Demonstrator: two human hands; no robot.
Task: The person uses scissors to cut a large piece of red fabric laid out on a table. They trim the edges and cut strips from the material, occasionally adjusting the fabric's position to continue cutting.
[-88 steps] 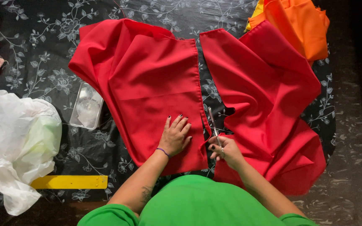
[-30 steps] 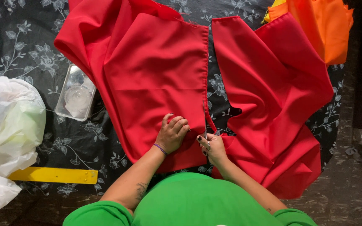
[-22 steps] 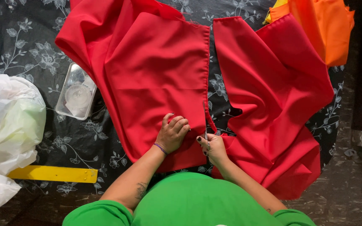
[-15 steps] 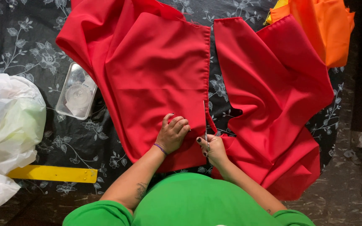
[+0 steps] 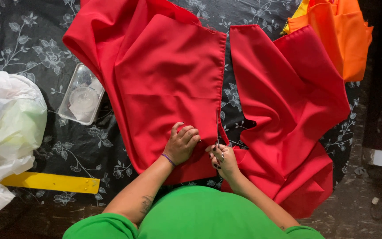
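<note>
Red fabric (image 5: 164,84) lies spread on a dark floral cloth, split by a long cut into a left piece and a right piece (image 5: 288,115). My left hand (image 5: 181,144) presses flat on the left piece near its lower right edge. My right hand (image 5: 223,160) grips a pair of scissors (image 5: 218,135) whose blades point up along the cut edge, at the near end of the gap.
A clear plastic box (image 5: 81,94) sits left of the fabric. A white plastic bag (image 5: 5,132) lies at the far left, a yellow ruler (image 5: 51,182) below it. Orange fabric (image 5: 339,31) is piled at the top right. The table edge runs on the right.
My right hand has shifted slightly left along the cut with the scissors. The left hand stays pressed on the red fabric.
</note>
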